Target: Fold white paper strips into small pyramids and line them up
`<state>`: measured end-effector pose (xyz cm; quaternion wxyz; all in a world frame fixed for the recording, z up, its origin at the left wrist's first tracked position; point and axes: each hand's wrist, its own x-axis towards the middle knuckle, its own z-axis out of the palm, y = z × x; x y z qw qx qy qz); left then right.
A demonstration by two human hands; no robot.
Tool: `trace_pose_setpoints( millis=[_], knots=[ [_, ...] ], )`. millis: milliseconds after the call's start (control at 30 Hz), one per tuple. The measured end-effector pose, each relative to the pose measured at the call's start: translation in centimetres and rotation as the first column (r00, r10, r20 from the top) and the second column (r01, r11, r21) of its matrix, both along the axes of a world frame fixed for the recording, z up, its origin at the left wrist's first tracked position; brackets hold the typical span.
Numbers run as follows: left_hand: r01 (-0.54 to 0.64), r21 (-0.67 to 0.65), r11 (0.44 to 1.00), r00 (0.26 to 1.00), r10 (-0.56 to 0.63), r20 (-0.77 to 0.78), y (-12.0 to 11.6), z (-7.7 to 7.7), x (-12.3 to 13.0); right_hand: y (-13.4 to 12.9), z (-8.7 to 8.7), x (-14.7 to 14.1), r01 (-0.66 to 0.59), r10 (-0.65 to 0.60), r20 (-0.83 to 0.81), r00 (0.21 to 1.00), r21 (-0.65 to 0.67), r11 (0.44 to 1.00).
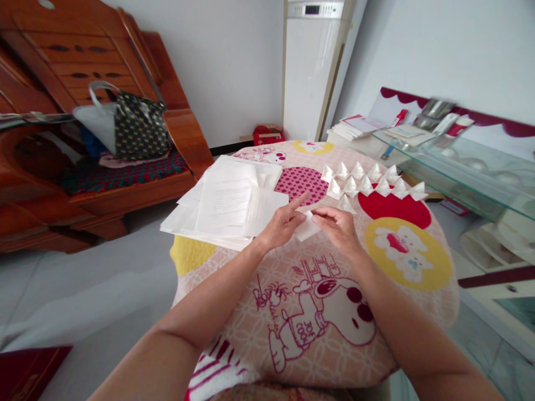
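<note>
Between my two hands is a small folded piece of white paper (308, 227), held just above the tablecloth. My left hand (283, 224) pinches its left edge, with the index finger stretched out past it. The fingers of my right hand (337, 225) are closed on the paper's right edge. Beyond my right hand stand several folded white paper boats (364, 184) in rows, with one nearer single boat (346, 205) close to my fingers. To the left of my left hand lies a stack of white paper sheets (225, 203), some with printed text.
The round table wears a patterned cloth (267, 312) with cartoon figures. A glass-topped cabinet (468, 161) with cups and papers adjoins at the right. On the left, a wooden bench (184, 133) holds bags (140, 125). A white upright appliance (311, 72) stands behind.
</note>
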<state>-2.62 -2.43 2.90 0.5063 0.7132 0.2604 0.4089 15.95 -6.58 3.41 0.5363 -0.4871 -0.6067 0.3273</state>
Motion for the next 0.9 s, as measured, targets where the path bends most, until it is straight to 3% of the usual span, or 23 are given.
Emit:
trace_pose_setpoints(
  millis=[133, 367, 467, 700, 900],
  knots=[
    [0.026, -0.01, 1.0, 0.999, -0.026, -0.02, -0.4, -0.2, 0.4, -0.2, -0.2, 0.0, -0.052, 0.053, 0.014, 0.999, -0.007, 0.999],
    [-0.118, -0.216, 0.969, 0.988, 0.136, 0.068, 0.0, -1.2, 0.9, 0.0, -0.6, 0.3, 0.197, -0.198, -0.226, 0.954, -0.027, 0.98],
    [-0.192, -0.212, 0.958, 0.97, 0.218, 0.109, 0.0, -1.3, 1.0, 0.1, -0.4, 0.2, 0.242, -0.24, -0.249, 0.938, -0.023, 0.97],
    [-0.249, -0.137, 0.959, 0.96, 0.263, 0.094, -0.3, -0.9, 1.1, 0.2, -0.6, 0.1, 0.232, -0.242, -0.305, 0.921, -0.068, 0.97],
    [-0.23, -0.168, 0.959, 0.965, 0.248, 0.091, -0.3, -0.6, 1.0, 0.4, -0.8, 0.0, 0.184, -0.212, -0.329, 0.92, -0.115, 0.976]
  ],
)
